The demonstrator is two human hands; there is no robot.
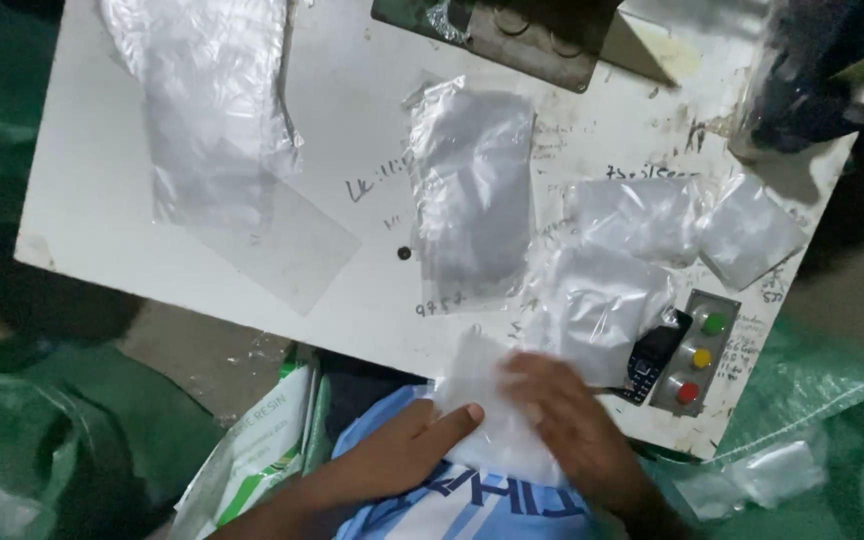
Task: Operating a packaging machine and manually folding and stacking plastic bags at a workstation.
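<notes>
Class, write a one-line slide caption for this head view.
Left hand and right hand press a clear bag at a white table edge.

A white worktop, scuffed and scribbled with pen marks, fills the middle of the view and runs off the far edge. A grey metal plate lies at its far side. At the near right corner sits a small panel with green, yellow and red buttons. Green woven sacking spreads over the floor at the near left and right, and bare brownish floor shows between. The light is dim, brightest on the worktop.
</notes>
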